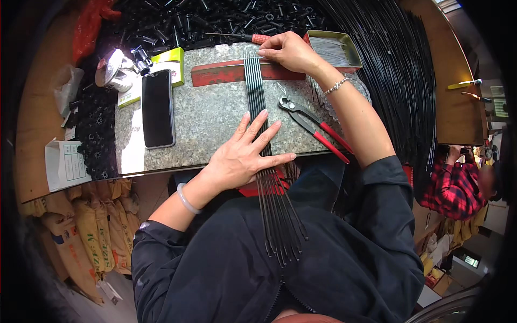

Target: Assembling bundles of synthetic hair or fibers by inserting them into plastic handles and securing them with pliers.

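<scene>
A flat row of thin black metal rods [254, 91] lies over the granite slab's front edge. Their small-tipped near ends [283, 253] fan out above my lap. My left hand [241, 153] rests flat across the rods, fingers spread. At their far ends, my right hand [288, 53] pinches a thin metal wire [249, 58], which appears to run crosswise at the rod tips. Under the rods sits a worn red metal bar [221, 73]. End-cutting pliers [309, 121] with red handles lie to the right, jaws apart.
Left on the granite slab [210, 129] are a black phone [158, 107] and a green-and-white box [175, 56]. A tin [336, 48] of thin wires and a red-handled screwdriver [258, 39] lie behind. Black parts, long rods [398, 81] and a small white box [67, 164] surround it.
</scene>
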Tool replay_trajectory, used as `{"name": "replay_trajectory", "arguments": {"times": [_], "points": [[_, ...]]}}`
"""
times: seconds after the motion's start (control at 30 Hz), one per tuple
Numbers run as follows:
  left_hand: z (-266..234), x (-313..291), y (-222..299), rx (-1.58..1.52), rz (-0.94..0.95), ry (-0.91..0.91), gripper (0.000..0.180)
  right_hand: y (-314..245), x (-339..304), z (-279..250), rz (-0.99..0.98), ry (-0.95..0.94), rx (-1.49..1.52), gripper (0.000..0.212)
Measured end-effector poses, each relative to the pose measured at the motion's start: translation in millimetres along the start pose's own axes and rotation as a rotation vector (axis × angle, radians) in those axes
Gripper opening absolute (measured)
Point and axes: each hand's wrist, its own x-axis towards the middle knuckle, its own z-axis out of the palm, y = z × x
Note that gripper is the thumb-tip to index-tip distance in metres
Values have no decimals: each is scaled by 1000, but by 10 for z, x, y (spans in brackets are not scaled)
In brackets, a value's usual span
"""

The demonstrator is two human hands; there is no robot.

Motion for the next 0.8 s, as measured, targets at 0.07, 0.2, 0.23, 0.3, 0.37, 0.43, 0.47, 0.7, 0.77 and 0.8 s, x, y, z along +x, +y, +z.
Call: {"name": "replay_trajectory", "arguments": {"times": [0.07, 0.2, 0.23, 0.3, 0.37, 0.43, 0.47, 0.7, 0.77, 0.8], "points": [[-7, -5, 10, -16, -4, -3, 60, -8, 0, 2, -19, 25, 20, 19], [3, -8, 9, -12, -4, 4, 61, 30, 38, -5, -71, 30, -67, 20], [7, -5, 6, -10, 0, 18, 61, 19, 41, -4, -49, 27, -101, 20], [3, -3, 0, -1, 1, 14, 61, -6, 38, -5, -27, 23, -134, 21], [5, -7, -2, 7, 1, 9, 61, -41, 21, 0, -77, 23, -101, 20], [11, -9, -2, -1, 1, 15, 62, -5, 27, 9, -110, 22, -88, 20], [15, -6, -1, -1, 2, 16, 62, 15, 28, 4, -143, 22, -75, 20], [6, -2, 2, -8, -3, 22, 63, -6, 28, -23, -108, -1, -119, 19], [2, -2, -3, -12, -4, 18, 63, -42, 12, -19, -111, 3, -125, 18], [5, -1, -11, 22, 11, 8, 62, -36, 16, -21, -111, 4, -126, 18]]}}
